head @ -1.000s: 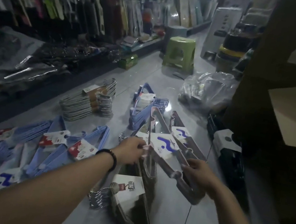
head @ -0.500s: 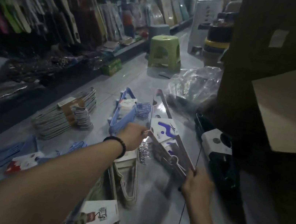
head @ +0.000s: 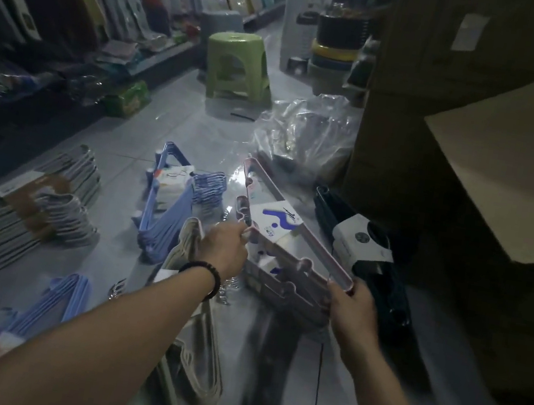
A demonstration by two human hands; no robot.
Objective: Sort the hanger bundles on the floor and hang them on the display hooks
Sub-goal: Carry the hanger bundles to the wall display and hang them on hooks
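Note:
Both hands hold a pink-grey hanger bundle [head: 291, 240] with a white and blue label, lifted over the floor. My left hand [head: 226, 248] grips its hook end; my right hand [head: 352, 307] grips the lower arm tip. On the floor lie a blue hanger bundle [head: 171, 208], a white hanger bundle [head: 24, 218] with a brown band at left, a beige bundle [head: 197, 358] under my left forearm, more blue bundles [head: 46, 304] at lower left, and a black bundle [head: 376, 274] with a white label at right.
A green plastic stool [head: 235, 66] stands further down the aisle. A clear plastic bag [head: 310, 132] lies beyond the held bundle. Cardboard boxes [head: 512, 176] stack along the right. Display racks of packaged goods [head: 81, 1] line the left wall.
The view has moved forward and right along the aisle. The held bundle has shifted right and away from me, with both hands still gripping it; the lower-left blue bundles have slid out of view.

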